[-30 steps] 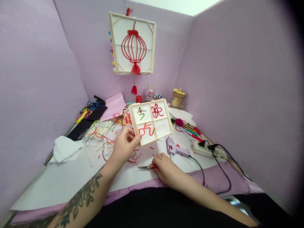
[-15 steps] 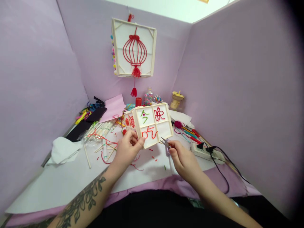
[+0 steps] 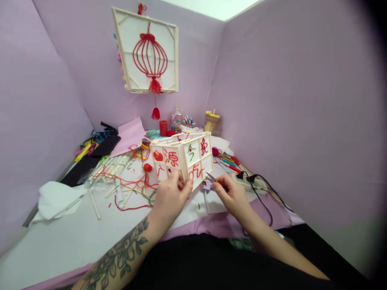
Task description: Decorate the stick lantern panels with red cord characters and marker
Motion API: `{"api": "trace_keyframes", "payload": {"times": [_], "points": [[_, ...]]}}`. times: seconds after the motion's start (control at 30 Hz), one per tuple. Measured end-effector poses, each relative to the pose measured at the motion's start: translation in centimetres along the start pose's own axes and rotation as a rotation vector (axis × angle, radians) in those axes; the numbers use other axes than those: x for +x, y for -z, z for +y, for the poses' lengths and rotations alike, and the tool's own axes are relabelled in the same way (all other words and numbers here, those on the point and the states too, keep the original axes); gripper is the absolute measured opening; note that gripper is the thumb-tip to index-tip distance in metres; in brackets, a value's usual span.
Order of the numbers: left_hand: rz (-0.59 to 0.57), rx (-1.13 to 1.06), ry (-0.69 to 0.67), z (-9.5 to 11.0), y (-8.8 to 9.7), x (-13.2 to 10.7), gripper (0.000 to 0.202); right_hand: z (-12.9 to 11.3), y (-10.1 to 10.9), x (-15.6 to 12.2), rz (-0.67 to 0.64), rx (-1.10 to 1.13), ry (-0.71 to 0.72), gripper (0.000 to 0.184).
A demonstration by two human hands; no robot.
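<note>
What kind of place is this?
Most likely a craft corner: a yarn lantern picture hangs on the purple wall, the left hand holds a stick-framed lantern, the right hand holds scissors, and yarn scraps litter the table.

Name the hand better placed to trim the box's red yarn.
Right. The right hand holds the snips, tips beside the red yarn on the lantern box's lower panel; the left hand is occupied holding that box.

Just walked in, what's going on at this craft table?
The left hand holds a wooden-framed white paper lantern with red and green yarn characters, lifted off the white table. The right hand pinches small silver snips, tips at the lantern's lower right edge. Yarn scraps and sticks lie scattered on the table; a white power strip sits to the right.
</note>
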State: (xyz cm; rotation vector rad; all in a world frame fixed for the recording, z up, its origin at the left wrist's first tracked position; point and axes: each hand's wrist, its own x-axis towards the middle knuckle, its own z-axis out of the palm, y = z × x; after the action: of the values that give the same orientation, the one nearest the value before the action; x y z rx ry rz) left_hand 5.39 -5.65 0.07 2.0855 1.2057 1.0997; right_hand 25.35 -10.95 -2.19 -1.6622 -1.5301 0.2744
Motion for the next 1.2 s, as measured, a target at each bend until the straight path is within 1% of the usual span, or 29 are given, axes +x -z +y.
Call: {"api": "trace_keyframes", "payload": {"times": [0.13,0.33,0.53,0.77,0.9,1.2], "points": [[-0.004,0.028,-0.003,0.1,-0.4,0.0,0.025,0.3,-0.4,-0.1,-0.011,-0.008,-0.026,0.029],[-0.036,0.058,-0.025,0.3,-1.1,-0.1,0.022,0.9,-0.3,-0.2,0.012,-0.086,-0.066,0.035],[-0.003,0.108,-0.106,0.3,-1.7,-0.3,0.021,1.2,-0.1,-0.1,0.0,-0.157,-0.083,0.038],[0.03,0.166,-0.159,0.1,-2.2,-0.4,0.02,1.0,0.0,-0.1,-0.003,-0.163,-0.084,0.039],[0.041,0.181,-0.179,0.2,-2.2,-0.5,0.019,1.1,0.0,0.0,-0.019,-0.182,-0.092,0.041],[0.045,0.234,-0.201,0.0,-2.3,-0.6,0.02,1.1,-0.1,0.1,-0.012,-0.252,-0.099,0.041]]}}
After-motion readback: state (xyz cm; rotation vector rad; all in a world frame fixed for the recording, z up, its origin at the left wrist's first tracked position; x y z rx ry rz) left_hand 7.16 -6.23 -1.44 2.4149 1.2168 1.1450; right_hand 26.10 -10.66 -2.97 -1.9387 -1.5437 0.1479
